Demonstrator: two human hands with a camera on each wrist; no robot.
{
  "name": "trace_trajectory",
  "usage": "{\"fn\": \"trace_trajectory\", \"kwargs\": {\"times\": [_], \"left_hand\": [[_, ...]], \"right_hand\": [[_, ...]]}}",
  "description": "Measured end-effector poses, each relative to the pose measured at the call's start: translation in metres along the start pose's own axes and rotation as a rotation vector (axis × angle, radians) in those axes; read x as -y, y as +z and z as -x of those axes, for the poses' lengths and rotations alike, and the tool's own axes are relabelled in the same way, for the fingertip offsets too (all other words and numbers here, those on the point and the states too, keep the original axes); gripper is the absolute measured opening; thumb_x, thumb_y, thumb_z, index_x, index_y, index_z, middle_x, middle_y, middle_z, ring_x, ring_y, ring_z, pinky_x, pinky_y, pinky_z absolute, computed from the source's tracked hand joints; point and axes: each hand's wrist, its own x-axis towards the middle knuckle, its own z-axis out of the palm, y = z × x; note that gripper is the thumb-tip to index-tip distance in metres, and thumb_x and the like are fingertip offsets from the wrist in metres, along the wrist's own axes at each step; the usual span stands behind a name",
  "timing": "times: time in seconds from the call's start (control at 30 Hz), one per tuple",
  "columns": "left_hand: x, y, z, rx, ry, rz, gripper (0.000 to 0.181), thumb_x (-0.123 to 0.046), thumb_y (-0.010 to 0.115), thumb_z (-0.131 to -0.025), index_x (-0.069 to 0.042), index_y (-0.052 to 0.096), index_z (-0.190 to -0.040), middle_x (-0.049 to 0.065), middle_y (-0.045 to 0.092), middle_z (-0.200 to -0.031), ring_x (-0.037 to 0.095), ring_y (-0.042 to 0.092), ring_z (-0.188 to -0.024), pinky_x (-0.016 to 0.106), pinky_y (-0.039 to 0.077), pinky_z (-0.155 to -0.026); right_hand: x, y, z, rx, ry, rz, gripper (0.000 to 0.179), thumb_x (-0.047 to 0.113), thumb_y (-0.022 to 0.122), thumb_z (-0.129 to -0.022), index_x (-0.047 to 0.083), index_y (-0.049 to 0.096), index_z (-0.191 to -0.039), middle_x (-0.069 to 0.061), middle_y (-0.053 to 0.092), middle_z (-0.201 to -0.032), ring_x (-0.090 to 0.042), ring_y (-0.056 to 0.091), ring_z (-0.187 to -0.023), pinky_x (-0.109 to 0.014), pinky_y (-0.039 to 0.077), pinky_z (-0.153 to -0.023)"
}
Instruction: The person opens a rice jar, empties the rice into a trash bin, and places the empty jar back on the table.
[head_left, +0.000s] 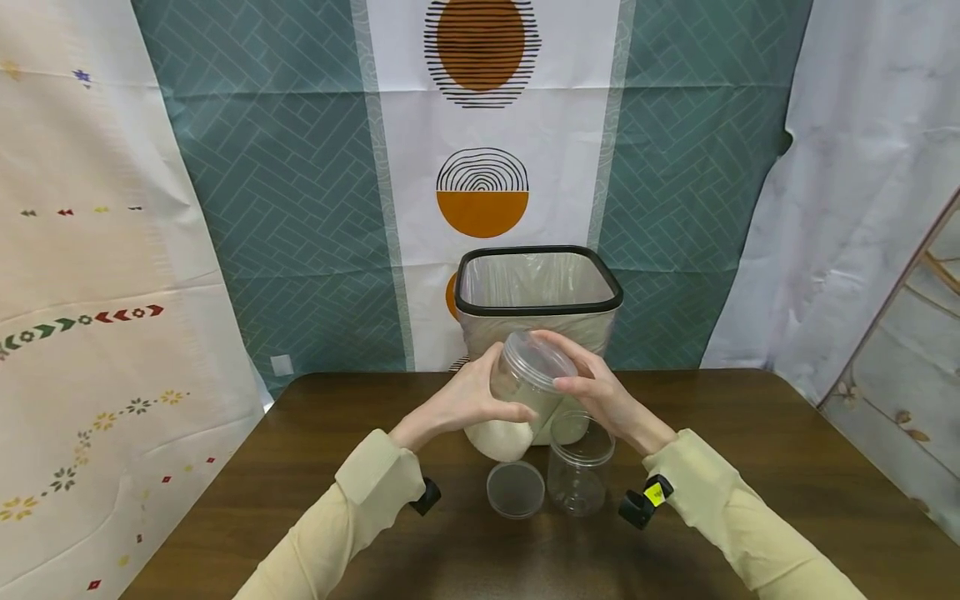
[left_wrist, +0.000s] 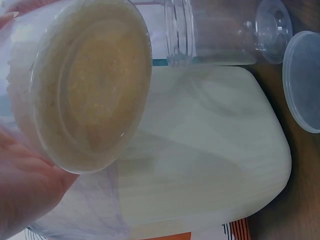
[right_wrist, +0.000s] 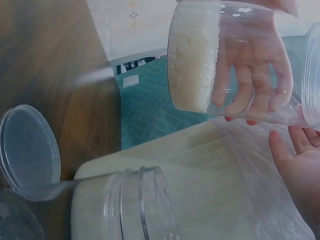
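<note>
Above the table a clear plastic jar point(head_left: 512, 385) is held tilted, with a layer of white, grainy, rice-like contents point(right_wrist: 192, 60) at its bottom. My left hand point(head_left: 461, 398) grips the jar's body, its fingers showing through the wall in the right wrist view. A translucent lid point(head_left: 542, 358) sits on the jar's mouth, and my right hand point(head_left: 606, 400) holds it by the edge. Below the hands stands a second clear jar point(head_left: 576, 483), upright and without a lid. A loose translucent lid point(head_left: 515, 490) lies flat on the table to its left.
A white bin point(head_left: 480, 329) with a black rim and a plastic liner stands behind the jars. Brown wooden table point(head_left: 300, 500) stretches to both sides. Patterned cloth point(head_left: 285, 167) hangs at the back, with pale curtains left and right.
</note>
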Motion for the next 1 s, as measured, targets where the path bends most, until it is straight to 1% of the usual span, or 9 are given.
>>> {"fn": "trace_trajectory", "kwargs": {"times": [0.07,0.2,0.3,0.4,0.5,0.63,0.8,0.9,1.0], "left_hand": [[0.0,0.001,0.0,-0.007,0.004,-0.015,0.074,-0.048,0.072,-0.064,-0.011,0.041,-0.12,-0.001,0.053,-0.102,0.016,0.05,-0.093,0.034,0.041,-0.078],[0.0,0.004,-0.001,-0.02,0.011,-0.057,0.068,-0.047,0.072,-0.064,-0.012,0.041,-0.113,0.001,0.055,-0.094,0.016,0.052,-0.084,0.033,0.043,-0.071],[0.001,0.006,-0.002,-0.039,0.018,-0.084,0.066,-0.046,0.073,-0.063,-0.012,0.041,-0.11,0.001,0.055,-0.09,0.016,0.053,-0.079,0.032,0.043,-0.067],[0.001,0.007,-0.002,-0.058,0.015,-0.092,0.066,-0.045,0.074,-0.063,-0.012,0.042,-0.11,0.0,0.054,-0.09,0.015,0.052,-0.078,0.031,0.043,-0.065],[0.002,0.008,-0.002,-0.07,-0.003,-0.096,0.067,-0.046,0.074,-0.064,-0.011,0.041,-0.111,0.0,0.053,-0.091,0.016,0.052,-0.079,0.032,0.043,-0.066],[0.003,0.008,-0.002,-0.103,-0.026,-0.119,0.069,-0.048,0.074,-0.063,-0.009,0.041,-0.111,0.002,0.053,-0.09,0.017,0.052,-0.078,0.032,0.043,-0.066],[0.005,0.009,-0.003,-0.145,-0.01,-0.14,0.07,-0.047,0.074,-0.063,-0.008,0.042,-0.111,0.001,0.053,-0.091,0.016,0.052,-0.078,0.031,0.043,-0.066],[0.006,0.01,-0.003,-0.151,0.003,-0.142,0.069,-0.046,0.074,-0.063,-0.009,0.042,-0.112,-0.001,0.053,-0.093,0.015,0.052,-0.079,0.03,0.043,-0.068],[0.006,0.011,-0.003,-0.151,0.002,-0.141,0.068,-0.046,0.074,-0.063,-0.009,0.043,-0.111,-0.002,0.054,-0.094,0.014,0.052,-0.08,0.03,0.043,-0.068]], "right_hand": [[0.001,-0.001,0.0,0.019,0.002,0.008,0.062,0.013,0.051,-0.082,0.0,0.028,-0.138,-0.017,0.026,-0.139,-0.032,0.027,-0.122,-0.043,0.027,-0.095],[0.003,-0.005,0.002,0.051,0.012,0.058,0.066,0.018,0.052,-0.084,0.001,0.023,-0.141,-0.016,0.02,-0.143,-0.031,0.021,-0.126,-0.054,0.018,-0.097],[0.003,-0.005,0.003,0.033,0.017,0.086,0.069,0.022,0.054,-0.084,0.002,0.021,-0.141,-0.015,0.019,-0.143,-0.031,0.02,-0.126,-0.057,0.017,-0.096],[0.002,-0.003,0.004,-0.018,0.024,0.112,0.071,0.025,0.058,-0.084,0.001,0.022,-0.141,-0.015,0.023,-0.142,-0.03,0.024,-0.125,-0.051,0.023,-0.096],[0.001,0.0,0.007,-0.092,0.033,0.149,0.07,0.025,0.061,-0.084,0.001,0.026,-0.139,-0.015,0.029,-0.138,-0.028,0.029,-0.122,-0.042,0.031,-0.093],[0.001,0.006,0.012,-0.194,0.034,0.187,0.064,0.021,0.061,-0.084,0.001,0.03,-0.137,-0.015,0.035,-0.134,-0.027,0.034,-0.119,-0.033,0.037,-0.088],[0.001,0.014,0.014,-0.27,0.068,0.228,0.058,0.016,0.061,-0.086,0.003,0.034,-0.135,-0.015,0.04,-0.129,-0.028,0.041,-0.113,-0.031,0.041,-0.084],[0.0,0.017,0.014,-0.304,0.093,0.236,0.056,0.015,0.063,-0.085,0.003,0.037,-0.134,-0.014,0.042,-0.129,-0.028,0.043,-0.112,-0.031,0.042,-0.083],[-0.001,0.018,0.015,-0.323,0.098,0.228,0.055,0.013,0.063,-0.085,0.002,0.039,-0.133,-0.015,0.043,-0.129,-0.029,0.044,-0.111,-0.03,0.043,-0.082]]}}
